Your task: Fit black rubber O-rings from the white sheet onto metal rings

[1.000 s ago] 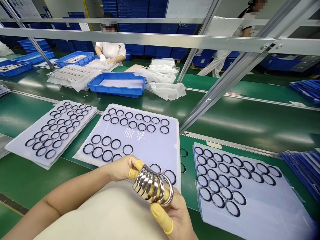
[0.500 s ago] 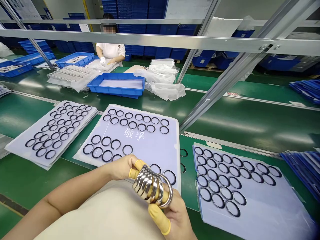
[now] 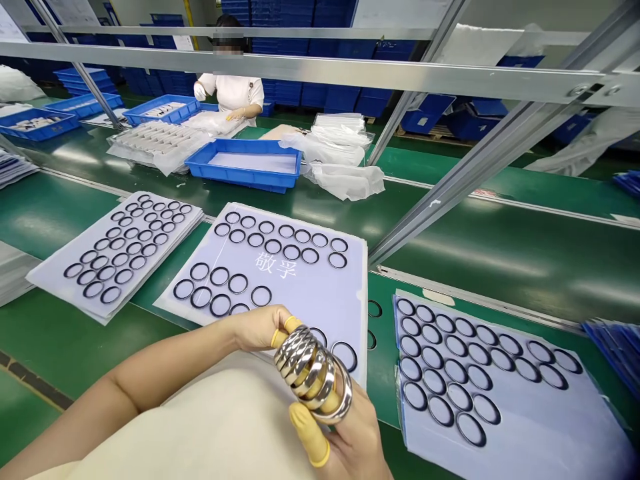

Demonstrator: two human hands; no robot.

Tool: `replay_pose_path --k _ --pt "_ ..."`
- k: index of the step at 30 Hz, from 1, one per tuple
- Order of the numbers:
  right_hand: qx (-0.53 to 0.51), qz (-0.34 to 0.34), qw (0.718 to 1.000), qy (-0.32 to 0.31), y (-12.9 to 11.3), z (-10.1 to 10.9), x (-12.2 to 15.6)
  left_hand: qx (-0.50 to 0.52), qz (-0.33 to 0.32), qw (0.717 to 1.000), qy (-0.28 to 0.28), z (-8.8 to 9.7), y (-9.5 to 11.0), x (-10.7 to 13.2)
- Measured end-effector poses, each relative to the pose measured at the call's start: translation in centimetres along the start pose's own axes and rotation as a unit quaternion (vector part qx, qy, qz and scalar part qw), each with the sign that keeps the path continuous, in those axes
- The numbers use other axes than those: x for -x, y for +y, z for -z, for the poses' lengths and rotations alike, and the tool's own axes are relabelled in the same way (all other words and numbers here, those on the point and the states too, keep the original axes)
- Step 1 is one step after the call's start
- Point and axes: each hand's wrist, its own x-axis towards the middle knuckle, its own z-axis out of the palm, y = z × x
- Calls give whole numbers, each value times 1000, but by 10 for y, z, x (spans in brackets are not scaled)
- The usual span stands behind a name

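Note:
Several shiny metal rings (image 3: 313,373) are strung in a row over the fingers of my right hand (image 3: 353,427). Its thumb, in a yellow finger cot (image 3: 307,433), stands away from the rings. My left hand (image 3: 265,328) has its cotted fingertips closed at the far end of the row, on a ring there; the rings partly hide this grip. Beneath and beyond my hands lies a white sheet (image 3: 315,283) with rings laid flat in rows. Other ring-covered sheets lie at left (image 3: 55,270) and at right (image 3: 540,427).
Two loose rings (image 3: 375,308) lie on the green table (image 3: 450,260) between sheets. A slanted metal post (image 3: 450,180) and a crossbar (image 3: 300,69) stand ahead. Beyond are a blue tray (image 3: 240,175), white wrapping (image 3: 345,180) and a co-worker (image 3: 233,93). Blue sheets (image 3: 613,347) lie far right.
My right thumb has shifted left, farther from the rings, and the row has turned slightly. The view has moved a little. The co-worker's gloved hand has moved away from the other hand.

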Motion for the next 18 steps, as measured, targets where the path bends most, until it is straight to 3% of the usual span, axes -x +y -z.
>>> replay_pose_path --k 10,18 --pt "-12 -12 1000 -10 2 -3 4 -24 -28 999 -27 0 5 4" --pt "-4 -28 1000 -11 6 -2 7 -73 -86 992 -63 6 6 8"
